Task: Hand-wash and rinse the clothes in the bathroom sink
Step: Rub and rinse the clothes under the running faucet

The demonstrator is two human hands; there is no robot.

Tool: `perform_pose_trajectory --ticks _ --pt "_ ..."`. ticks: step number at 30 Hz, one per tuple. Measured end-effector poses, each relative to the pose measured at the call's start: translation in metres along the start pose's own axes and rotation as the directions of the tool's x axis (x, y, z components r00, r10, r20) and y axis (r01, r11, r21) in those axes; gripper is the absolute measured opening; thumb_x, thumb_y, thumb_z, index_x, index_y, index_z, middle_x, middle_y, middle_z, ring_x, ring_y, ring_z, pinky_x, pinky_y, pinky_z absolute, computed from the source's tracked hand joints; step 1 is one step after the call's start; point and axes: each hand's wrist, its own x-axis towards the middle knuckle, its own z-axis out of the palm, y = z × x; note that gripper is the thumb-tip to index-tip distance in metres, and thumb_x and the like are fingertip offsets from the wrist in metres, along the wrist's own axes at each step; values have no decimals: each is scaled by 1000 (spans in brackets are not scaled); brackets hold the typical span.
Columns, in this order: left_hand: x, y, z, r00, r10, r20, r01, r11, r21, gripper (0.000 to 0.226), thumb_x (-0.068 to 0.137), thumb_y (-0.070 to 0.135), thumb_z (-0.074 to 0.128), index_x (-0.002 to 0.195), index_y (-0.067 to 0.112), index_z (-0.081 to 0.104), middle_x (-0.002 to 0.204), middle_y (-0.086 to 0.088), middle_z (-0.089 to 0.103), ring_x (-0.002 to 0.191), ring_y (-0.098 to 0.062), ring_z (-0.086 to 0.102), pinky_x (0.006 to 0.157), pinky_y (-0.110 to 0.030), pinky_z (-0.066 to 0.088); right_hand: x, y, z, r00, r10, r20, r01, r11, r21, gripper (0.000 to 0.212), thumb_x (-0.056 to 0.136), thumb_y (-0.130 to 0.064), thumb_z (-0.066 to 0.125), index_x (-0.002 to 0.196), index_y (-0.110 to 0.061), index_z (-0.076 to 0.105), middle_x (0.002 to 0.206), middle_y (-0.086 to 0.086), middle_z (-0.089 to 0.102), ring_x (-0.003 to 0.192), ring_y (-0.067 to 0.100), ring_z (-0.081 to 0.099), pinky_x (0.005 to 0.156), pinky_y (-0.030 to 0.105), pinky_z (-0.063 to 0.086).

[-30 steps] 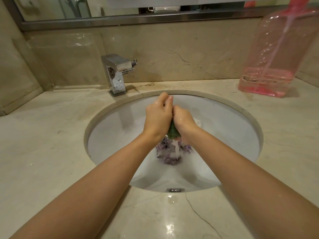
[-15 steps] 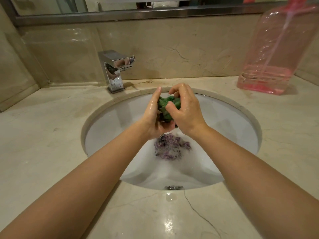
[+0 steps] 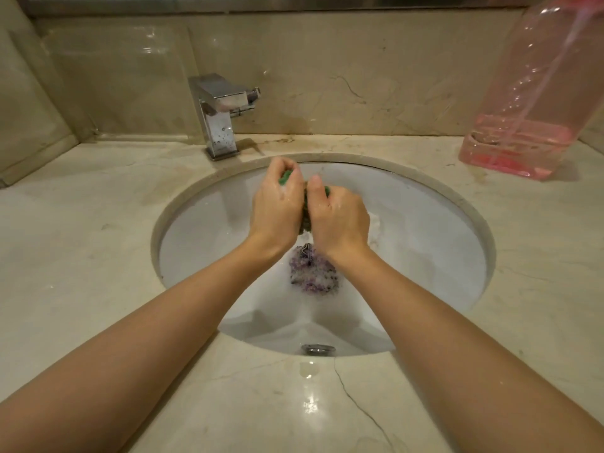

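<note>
Head view shows the left hand (image 3: pixel 277 204) and right hand (image 3: pixel 336 217) side by side above the sink (image 3: pixel 425 204), each grip curled tight around one end of a small green garment (image 3: pixel 305 210). Held over the basin this way, wrung water would fall inside, not on the table (image 3: pixel 81 256). A purple garment (image 3: pixel 313 273) lies in suds below them.

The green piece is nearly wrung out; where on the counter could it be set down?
Bare marble lies left of the sink, below the faucet, and along the front rim. The back right corner holds the pink bottle; the basin holds the purple garment.
</note>
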Motion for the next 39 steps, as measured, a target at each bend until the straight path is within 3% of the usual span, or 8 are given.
perform_pose_trajectory --ticks 4,8,15,23,28,33,36,39 --pt "1 1 2 981 175 89 -196 899 392 14 86 30 33 86 20 44 62 3 48 61 -23 45 60 -42 39 10 4 -8 873 385 298 -439 888 139 43 90 -45 33 72 -13 56 78 7 63 74 24 60 70 32 51" --pt "-1 4 5 904 288 316 -418 755 505 14 82 22 30 90 17 40 69 -5 52 62 -30 45 58 -34 29 4 7 -28 694 507 511 -665 724 185 39 96 -38 35 63 -19 39 43 -3 41 30 10 32 32 11 22" --pt "-1 3 -6 666 511 544 -742 525 417 21 80 25 31 97 17 42 55 -2 46 42 -22 32 51 -26 29 5 19 -38 330 388 860 -790 612 27 45 88 -33 24 44 -23 26 37 -5 18 29 9 14 40 12 7" --pt "4 -6 -7 540 633 554 -839 455 298 14 82 17 33 95 20 36 49 0 45 40 -19 31 43 -24 32 9 23 -42 227 259 939 -762 648 5 56 92 -35 21 39 -21 34 34 -7 21 26 5 18 38 11 8" --pt "7 -9 -4 809 513 288 -588 697 410 43 90 32 31 129 18 42 55 15 40 48 -16 42 53 -26 30 1 12 -30 536 352 767 -786 539 302 54 98 -46 23 56 -17 38 42 -3 28 32 10 19 36 14 13" --pt "12 -11 -1 988 60 144 -100 952 291 52 92 53 37 131 19 43 97 -5 62 92 -25 63 80 -39 53 0 3 -15 953 259 157 -283 946 156 44 102 -46 28 88 -15 56 77 3 57 71 21 54 65 31 41" --pt "20 -7 -2 938 -295 180 291 955 53 48 100 52 37 116 10 55 107 -12 61 99 -29 63 59 -35 59 3 12 -21 987 64 150 -56 997 -58 39 101 -52 30 104 -19 52 96 3 61 87 22 56 73 37 45" --pt "22 -5 -2 927 -342 153 327 938 114 42 103 45 35 110 8 54 103 -13 60 94 -26 62 61 -35 59 5 20 -19 931 64 359 -62 998 -17 34 101 -44 36 126 -23 46 112 5 57 89 20 55 73 36 47"
